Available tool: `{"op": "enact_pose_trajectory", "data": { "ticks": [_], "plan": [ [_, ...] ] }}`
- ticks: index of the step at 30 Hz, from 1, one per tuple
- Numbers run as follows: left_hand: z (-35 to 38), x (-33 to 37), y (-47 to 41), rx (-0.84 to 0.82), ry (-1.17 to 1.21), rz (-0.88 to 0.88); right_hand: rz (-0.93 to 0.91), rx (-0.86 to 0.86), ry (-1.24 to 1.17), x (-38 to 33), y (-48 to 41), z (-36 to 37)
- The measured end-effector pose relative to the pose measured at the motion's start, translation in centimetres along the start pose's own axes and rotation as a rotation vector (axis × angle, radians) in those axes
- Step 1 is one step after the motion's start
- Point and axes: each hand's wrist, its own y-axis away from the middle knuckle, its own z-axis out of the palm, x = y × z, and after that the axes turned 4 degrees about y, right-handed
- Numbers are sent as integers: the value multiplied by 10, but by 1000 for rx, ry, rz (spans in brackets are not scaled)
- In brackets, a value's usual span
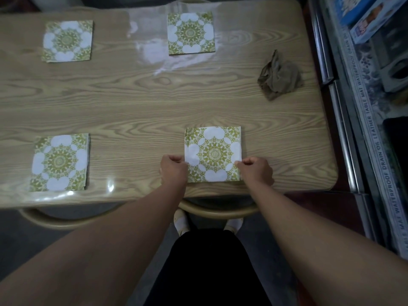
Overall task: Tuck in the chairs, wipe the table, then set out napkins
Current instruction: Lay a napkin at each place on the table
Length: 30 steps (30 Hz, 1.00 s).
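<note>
Several square napkins with a green and white pattern lie flat on the wood-grain table (136, 102). One napkin (213, 154) lies at the near right, and both my hands pinch its near edges: my left hand (173, 170) at its left side, my right hand (256, 170) at its right side. Another napkin (60, 162) sits at the near left, one (68, 41) at the far left, one (191, 33) at the far middle. A crumpled brown cloth (279, 77) rests near the table's right edge. Two chair backs (220, 209) (64, 219) curve just under the near table edge.
A streaky sheen (154, 51) marks the table top near the far napkin. To the right of the table runs a metal-railed counter (344, 129) with a printed mat strip and blue boxes (362, 16). My feet (183, 221) stand behind the near right chair.
</note>
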Motion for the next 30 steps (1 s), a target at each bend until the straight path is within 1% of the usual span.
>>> {"op": "enact_pose_trajectory", "data": {
  "ticks": [30],
  "plan": [
    [-17, -2, -7, 22, -30, 25, -12, 32, 17, -2, 5, 11]
  ]
}}
